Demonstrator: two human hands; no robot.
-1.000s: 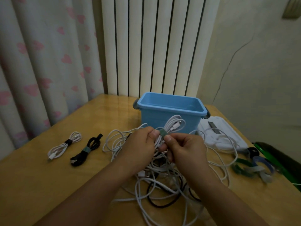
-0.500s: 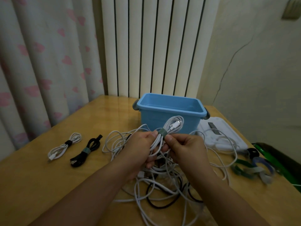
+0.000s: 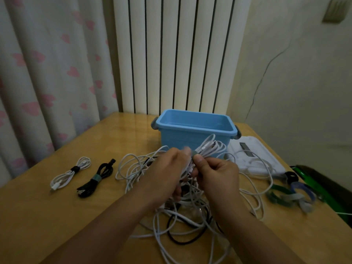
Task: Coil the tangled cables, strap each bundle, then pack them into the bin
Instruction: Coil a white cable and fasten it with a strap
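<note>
Looped white cable bundle [image 3: 208,148], grey strap [image 3: 195,154]

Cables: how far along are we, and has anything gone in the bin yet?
Done: a white bundle and a black bundle lie strapped on the table. In hand: both hands, left and right, hold a white coil with a strap around it. Left: the tangle; the bin shows no cables.
</note>
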